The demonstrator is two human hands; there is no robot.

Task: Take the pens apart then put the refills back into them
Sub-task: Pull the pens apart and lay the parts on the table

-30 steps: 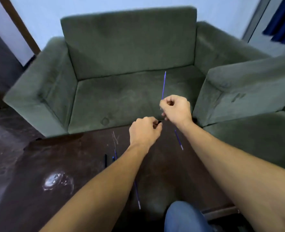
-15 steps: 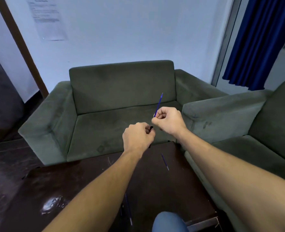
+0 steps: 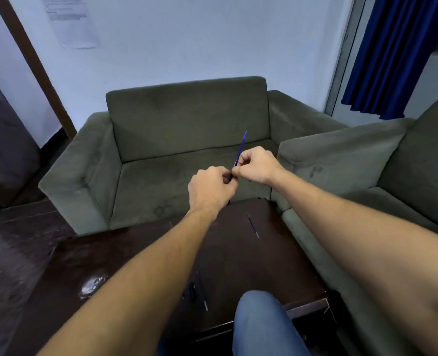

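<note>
Above the table's (image 3: 264,265) far edge, the right hand (image 3: 257,165) pinches the refill (image 3: 241,146), likely light and bendy, near its base; left hand (image 3: 210,188) grips a pen piece (image 3: 230,176).

My right grip (image 3: 256,165) pinches a thin blue plastic refill (image 3: 241,148) pointing up; my left grip (image 3: 210,188) holds a small dark pen piece (image 3: 231,175).

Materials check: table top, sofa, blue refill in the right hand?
Table: dark wood or veneer, glossy; a bright glare patch shows. Sofa: grey-green fabric, matte, suede-like nap with scuffs. Blue refill: likely plastic, thin and straight; too small to be sure.
</note>
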